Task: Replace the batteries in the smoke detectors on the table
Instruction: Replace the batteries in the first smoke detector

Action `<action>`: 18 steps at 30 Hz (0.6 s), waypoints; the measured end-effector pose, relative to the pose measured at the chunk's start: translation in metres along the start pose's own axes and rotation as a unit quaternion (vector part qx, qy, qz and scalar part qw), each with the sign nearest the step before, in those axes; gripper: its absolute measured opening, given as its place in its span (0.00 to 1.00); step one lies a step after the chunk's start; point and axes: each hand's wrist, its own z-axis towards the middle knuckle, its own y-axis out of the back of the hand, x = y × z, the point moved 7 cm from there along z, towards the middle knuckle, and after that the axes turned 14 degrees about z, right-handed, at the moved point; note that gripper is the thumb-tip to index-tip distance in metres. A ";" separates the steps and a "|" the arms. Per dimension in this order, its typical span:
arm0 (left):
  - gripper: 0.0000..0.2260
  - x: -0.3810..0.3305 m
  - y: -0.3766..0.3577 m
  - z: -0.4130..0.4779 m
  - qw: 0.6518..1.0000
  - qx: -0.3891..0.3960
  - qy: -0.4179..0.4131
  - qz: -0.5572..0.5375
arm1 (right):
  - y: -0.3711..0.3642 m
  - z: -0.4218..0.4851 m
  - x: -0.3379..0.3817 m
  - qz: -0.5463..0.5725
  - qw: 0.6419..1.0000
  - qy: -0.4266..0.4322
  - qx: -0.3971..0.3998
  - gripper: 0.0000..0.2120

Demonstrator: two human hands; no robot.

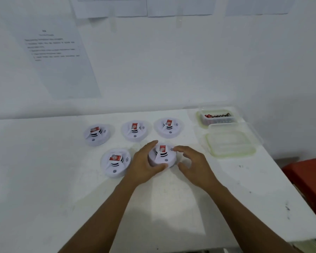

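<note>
Gripping the round white plastic smoke detector (162, 157) on the white table (171, 207) with the left hand (144, 165); hovering the right hand (193, 165) open, empty, beside it. Probably opening it, needing a twist.

Blurred and cropped
Above-left of the held detector (161, 158), text on the wall sheet (53, 70) is unreadable; right of it, a red stool (306, 178) runs off frame.

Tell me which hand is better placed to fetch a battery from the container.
Right, probably. The right hand looks free and lies nearer the battery container, while the left hand grips a smoke detector.
</note>
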 end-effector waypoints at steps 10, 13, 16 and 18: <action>0.31 -0.009 0.023 0.003 0.990 -0.026 0.046 -0.132 | 0.009 0.006 0.027 -0.070 0.994 0.060 -0.062 0.18; 0.33 -0.016 0.019 0.000 0.991 -0.034 0.019 -0.131 | 0.024 0.013 0.028 0.000 0.995 0.053 -0.087 0.19; 0.43 -0.019 0.011 0.002 0.996 -0.024 0.004 -0.083 | 0.032 0.016 0.020 0.065 0.994 0.007 -0.092 0.19; 0.46 -0.025 0.009 0.004 0.997 -0.032 -0.014 -0.072 | 0.032 0.017 0.017 0.107 0.991 -0.031 -0.078 0.19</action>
